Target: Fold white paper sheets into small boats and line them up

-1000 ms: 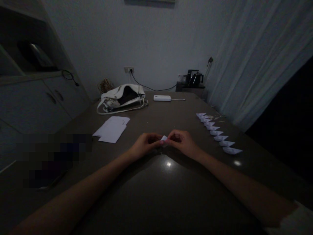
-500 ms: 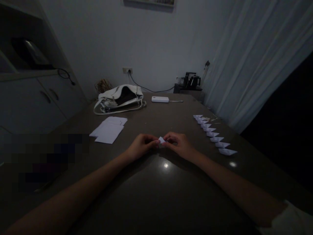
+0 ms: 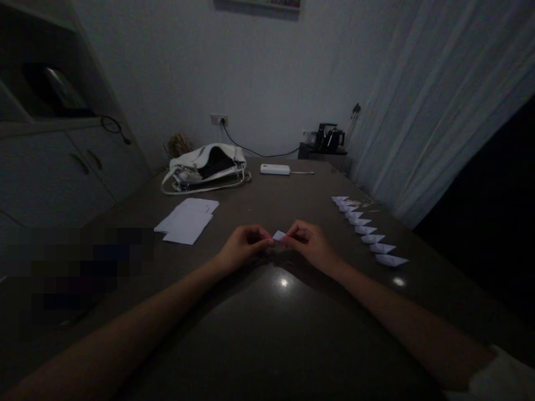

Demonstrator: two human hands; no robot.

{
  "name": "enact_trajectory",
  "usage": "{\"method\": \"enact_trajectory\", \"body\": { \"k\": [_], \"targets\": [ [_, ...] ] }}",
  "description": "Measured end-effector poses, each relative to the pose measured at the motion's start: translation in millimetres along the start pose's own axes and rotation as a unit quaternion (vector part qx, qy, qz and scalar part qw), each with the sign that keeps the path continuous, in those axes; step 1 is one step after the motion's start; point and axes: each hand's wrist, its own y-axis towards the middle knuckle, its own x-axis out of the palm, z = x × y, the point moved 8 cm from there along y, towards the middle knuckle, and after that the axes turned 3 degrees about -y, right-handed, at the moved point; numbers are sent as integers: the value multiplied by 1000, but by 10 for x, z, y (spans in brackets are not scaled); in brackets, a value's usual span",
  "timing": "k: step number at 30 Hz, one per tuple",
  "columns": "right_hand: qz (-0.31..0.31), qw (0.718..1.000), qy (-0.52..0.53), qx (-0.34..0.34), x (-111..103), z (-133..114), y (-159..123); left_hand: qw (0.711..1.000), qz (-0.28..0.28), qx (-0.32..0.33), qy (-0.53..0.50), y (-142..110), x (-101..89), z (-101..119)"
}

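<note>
A small folded piece of white paper [image 3: 279,236] is pinched between my two hands over the middle of the table. My left hand [image 3: 244,245] grips its left corner between thumb and fingers. On the right side, my right hand [image 3: 311,242] has thumb and fingertips closed on the other corner. The fingertips cover both ends of the paper. To the right stands a slanting row of several folded white paper boats [image 3: 371,238]. White paper sheets [image 3: 188,221] lie in a loose stack to the left of my left hand.
A white handbag [image 3: 207,167] lies open at the back left of the dark table [image 3: 267,340]. Farther back rests a white power bank [image 3: 275,169] with a short cable. A black kettle [image 3: 332,139] stands on a low cabinet behind. The curtain [image 3: 413,111] hangs at right.
The folded paper has tilted a little between my fingers, and my right hand has risen slightly. The view has shifted a touch; the boats and sheets stay put.
</note>
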Motion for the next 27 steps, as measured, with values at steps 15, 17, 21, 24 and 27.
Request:
{"method": "enact_trajectory", "body": {
  "k": [15,17,21,24,27],
  "targets": [
    [22,999,25,-19,-58,32,38,998,10,-42,-37,-49,19,37],
    [23,999,19,-20,-59,25,33,999,9,-35,-34,-51,20,63],
    [23,999,12,-34,-54,2,27,999,2,-18,-34,-48,42,89],
    [24,999,4,-42,-55,-4,32,999,0,-14,-48,-36,53,55],
    [28,999,2,-28,-61,9,37,998,-12,-22,-64,-27,70,1]
  ]
}}
